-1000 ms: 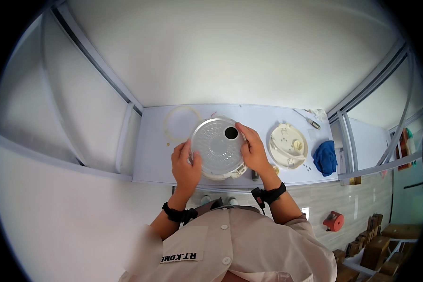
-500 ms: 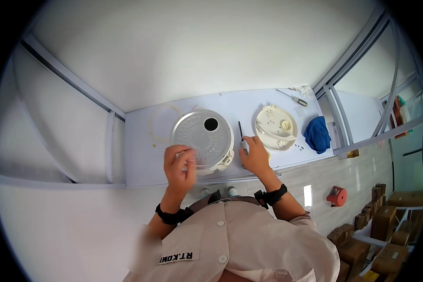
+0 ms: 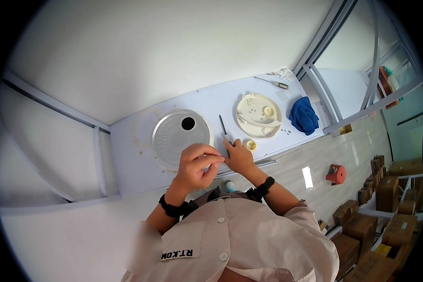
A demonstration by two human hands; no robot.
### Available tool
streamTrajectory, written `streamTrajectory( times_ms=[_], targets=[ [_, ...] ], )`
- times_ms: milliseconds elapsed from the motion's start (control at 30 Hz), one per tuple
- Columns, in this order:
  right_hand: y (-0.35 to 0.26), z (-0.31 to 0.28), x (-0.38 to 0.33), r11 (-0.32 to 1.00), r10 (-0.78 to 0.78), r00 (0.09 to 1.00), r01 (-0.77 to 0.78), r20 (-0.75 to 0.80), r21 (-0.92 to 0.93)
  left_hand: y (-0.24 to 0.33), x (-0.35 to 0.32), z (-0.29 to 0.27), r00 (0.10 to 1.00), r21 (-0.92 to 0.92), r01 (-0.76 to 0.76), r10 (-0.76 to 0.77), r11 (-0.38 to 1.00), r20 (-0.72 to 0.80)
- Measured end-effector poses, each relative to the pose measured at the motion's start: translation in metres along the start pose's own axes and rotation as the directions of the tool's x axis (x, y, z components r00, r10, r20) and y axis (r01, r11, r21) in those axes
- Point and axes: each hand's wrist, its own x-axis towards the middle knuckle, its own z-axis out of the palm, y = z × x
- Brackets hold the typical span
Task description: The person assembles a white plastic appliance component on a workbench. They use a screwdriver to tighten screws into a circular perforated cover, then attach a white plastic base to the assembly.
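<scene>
My right hand (image 3: 239, 157) is closed around the pale handle of a screwdriver (image 3: 222, 124); its dark shaft points away from me, just above the table. My left hand (image 3: 198, 165) is drawn into a pinch beside the right one. Whatever it may hold between its fingertips is too small to make out. Left of the screwdriver lies a round lid-like part (image 3: 171, 136) with a silvery metal face and a black round opening. My left hand covers its near right edge. A cream plastic round cover (image 3: 256, 129) with a curved handle lies to the right.
A small yellowish round piece (image 3: 251, 145) sits near the table's front edge. Farther right are a crumpled blue cloth (image 3: 304, 116), several small bits and a second screwdriver (image 3: 281, 85). A red stool (image 3: 336, 174) and cardboard boxes (image 3: 359, 225) stand on the floor at right.
My left hand has moved right, from over the metal-faced part to beside my right hand. The view has shifted, so the table's things appear farther left. The screwdriver stays in my right hand.
</scene>
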Motion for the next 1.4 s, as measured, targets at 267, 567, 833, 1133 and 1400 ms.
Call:
streamTrajectory(
  times_ms=[267, 567, 833, 1133, 1400],
  targets=[
    [0.01, 0.019, 0.013, 1.0, 0.015, 1.0, -0.015, 0.0, -0.019, -0.01, -0.003, 0.006, 0.996, -0.033, 0.081, -0.081, 0.996, 0.027],
    [-0.024, -0.018, -0.01, 0.959, 0.096, 0.977, -0.04, -0.192, 0.279, -0.012, -0.002, 0.005, 0.989, -0.032, 0.116, -0.113, 0.993, 0.092],
    [-0.027, -0.083, -0.042, 0.856, 0.2, 0.964, -0.086, -0.173, 0.51, 0.009, 0.02, 0.007, 0.974, -0.027, 0.142, -0.135, 0.989, 0.182],
    [0.063, -0.136, -0.048, 0.8, 0.224, 0.95, -0.051, -0.218, 0.598, -0.004, 0.047, 0.103, 0.861, 0.146, 0.369, -0.397, 0.918, 0.317],
    [0.159, -0.193, -0.055, 0.771, 0.125, 0.976, 0.018, -0.179, 0.637, -0.056, 0.035, 0.225, 0.704, 0.449, 0.524, -0.665, 0.723, 0.249]
  ],
)
